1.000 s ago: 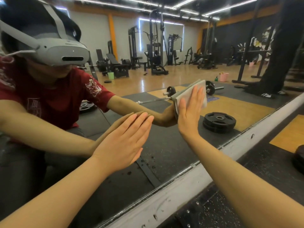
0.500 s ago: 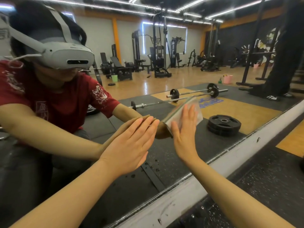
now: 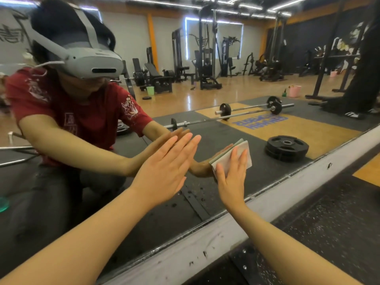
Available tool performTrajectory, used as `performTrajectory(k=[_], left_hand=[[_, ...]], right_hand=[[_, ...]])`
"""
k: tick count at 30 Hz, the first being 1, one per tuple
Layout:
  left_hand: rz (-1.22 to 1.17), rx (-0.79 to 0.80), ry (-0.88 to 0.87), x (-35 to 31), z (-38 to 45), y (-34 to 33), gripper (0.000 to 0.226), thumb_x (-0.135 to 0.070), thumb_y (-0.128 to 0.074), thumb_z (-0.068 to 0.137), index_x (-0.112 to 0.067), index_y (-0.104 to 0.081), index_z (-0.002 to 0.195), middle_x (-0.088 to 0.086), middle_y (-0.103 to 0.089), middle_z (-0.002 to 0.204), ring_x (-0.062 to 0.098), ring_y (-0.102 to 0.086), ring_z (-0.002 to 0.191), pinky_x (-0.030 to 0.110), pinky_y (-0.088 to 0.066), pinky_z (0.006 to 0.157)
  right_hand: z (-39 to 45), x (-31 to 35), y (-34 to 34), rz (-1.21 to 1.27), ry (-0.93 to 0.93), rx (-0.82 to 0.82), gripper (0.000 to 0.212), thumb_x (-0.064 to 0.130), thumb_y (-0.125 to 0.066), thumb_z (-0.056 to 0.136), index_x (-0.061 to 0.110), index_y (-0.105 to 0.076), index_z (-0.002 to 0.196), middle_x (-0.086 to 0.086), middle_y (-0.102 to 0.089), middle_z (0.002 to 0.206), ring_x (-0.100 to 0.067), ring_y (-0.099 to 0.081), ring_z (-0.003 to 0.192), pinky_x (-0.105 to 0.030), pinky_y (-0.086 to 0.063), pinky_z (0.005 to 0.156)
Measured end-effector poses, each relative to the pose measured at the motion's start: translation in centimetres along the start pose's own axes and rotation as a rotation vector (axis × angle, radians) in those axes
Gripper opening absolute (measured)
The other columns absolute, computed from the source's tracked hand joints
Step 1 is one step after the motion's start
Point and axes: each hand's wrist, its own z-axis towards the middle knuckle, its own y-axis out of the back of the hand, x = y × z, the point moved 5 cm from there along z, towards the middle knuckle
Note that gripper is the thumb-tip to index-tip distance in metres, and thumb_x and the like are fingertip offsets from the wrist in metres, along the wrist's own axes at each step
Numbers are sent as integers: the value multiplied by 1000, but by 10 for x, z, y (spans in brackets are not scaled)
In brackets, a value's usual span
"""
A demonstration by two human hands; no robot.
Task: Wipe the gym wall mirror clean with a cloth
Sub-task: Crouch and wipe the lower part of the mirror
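Flat-handed wipe low on the large gym wall mirror point(image 3: 226, 124)

The right hand point(image 3: 232, 179), fingers straight, presses a folded pale grey cloth point(image 3: 242, 154) against the glass just above the mirror's white lower frame point(image 3: 185, 254); the left hand point(image 3: 164, 171), flat with fingers straight, rests on the glass just left of the cloth, holding nothing

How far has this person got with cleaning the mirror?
Hard to say what is finished: no clear clean-versus-dirty boundary shows on the wall mirror. In hand: the right hand presses a folded cloth flat on the glass near its bottom frame, while the left hand braces beside it. Left: dark specks low on the glass, by the frame.
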Motion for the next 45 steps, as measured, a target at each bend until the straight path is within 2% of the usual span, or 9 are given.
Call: performTrajectory(k=[5,11,19,24,27,34,40,42,45], left_hand=[[16,26,34,10,-25,-6,86,-50,-46,93,0,-13,155,20,-3,163,34,-5,151,48,-6,123],[104,-10,-8,9,-25,-14,81,-47,-35,98,3,-8,154,25,-1,162,38,-5,150,50,-3,123],[107,-26,-25,9,-25,-16,78,-46,-29,99,3,-6,154,26,2,161,40,-2,150,50,-2,122],[81,-48,-17,9,-25,-15,79,-47,-30,99,4,-5,154,27,4,161,40,-1,150,49,-2,123],[61,-56,-18,9,-25,-14,79,-46,-32,99,4,-7,154,26,2,161,39,-2,150,49,-2,123],[84,-39,-19,9,-26,-13,75,-44,-26,99,3,-7,154,25,1,162,39,-2,150,49,3,122],[71,-56,-15,9,-26,-14,75,-44,-27,100,3,-7,154,26,1,161,39,-3,150,49,0,123],[65,-56,-17,9,-25,-13,75,-43,-27,99,3,-7,154,26,1,161,39,-3,150,49,0,123],[67,-50,-12,9,-26,-13,74,-42,-26,99,4,-6,154,26,2,161,39,-2,150,49,2,123]], right_hand=[[5,4,-4,34,-28,-52,71,55,-34,95,33,0,153,0,12,164,-13,12,150,-28,-1,117],[-23,-19,-22,38,-76,-112,82,77,-14,88,31,6,153,4,13,162,-3,18,145,-3,13,107],[-55,-42,-35,60,-153,-19,62,46,-34,102,37,9,146,16,19,154,-8,16,149,-27,2,120],[-8,-7,-14,80,-33,-113,71,46,-37,98,24,-1,155,4,10,163,-5,13,147,-3,10,108],[-10,-18,-17,100,-86,-157,72,46,-36,98,20,-3,156,-1,7,164,-8,10,148,-1,10,107],[-60,-84,-42,186,-479,-85,66,40,-32,105,23,7,156,-1,12,165,-21,2,152,-43,-8,124],[-36,-7,-36,151,-46,-83,67,47,-39,100,34,1,153,15,16,159,-6,16,149,-21,5,118],[-32,-1,-37,154,-24,-108,69,58,-34,95,38,1,151,14,16,160,-4,17,148,-16,7,115],[-47,-21,-43,160,-67,-142,72,73,-27,90,41,2,149,15,15,159,-4,15,149,-26,3,120]])
